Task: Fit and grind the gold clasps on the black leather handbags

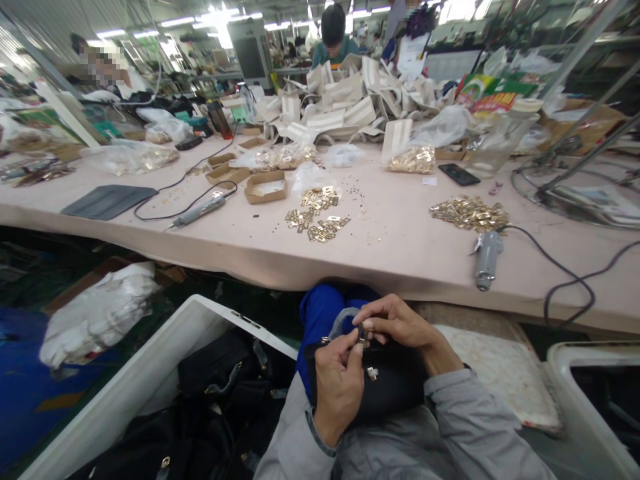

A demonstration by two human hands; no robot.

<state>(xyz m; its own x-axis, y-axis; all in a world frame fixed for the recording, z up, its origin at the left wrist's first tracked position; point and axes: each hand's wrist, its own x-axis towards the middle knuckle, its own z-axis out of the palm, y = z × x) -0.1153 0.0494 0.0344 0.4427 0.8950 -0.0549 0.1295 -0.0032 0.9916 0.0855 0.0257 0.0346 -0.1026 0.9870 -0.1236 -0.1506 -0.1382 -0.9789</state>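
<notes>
A black handbag point(395, 377) rests on my lap, with a gold clasp piece point(372, 374) on its front and a handle wrapped in clear plastic point(343, 321) at the top. My left hand point(340, 380) pinches a small metal fitting point(363, 333) at the bag's upper edge between thumb and forefinger. From the other side my right hand point(397, 323) is closed on the same fitting, fingertips nearly meeting those of the left. The fingers cover most of the fitting, so its exact shape is hidden.
On the table lie gold metal plates point(320, 217), another gold pile point(470, 212), two electric screwdrivers point(487, 260) point(200, 210), a cardboard tray point(266, 188) and a phone point(459, 175). A white bin point(195, 310) of black bags stands left. Another person point(334, 40) sits across the table.
</notes>
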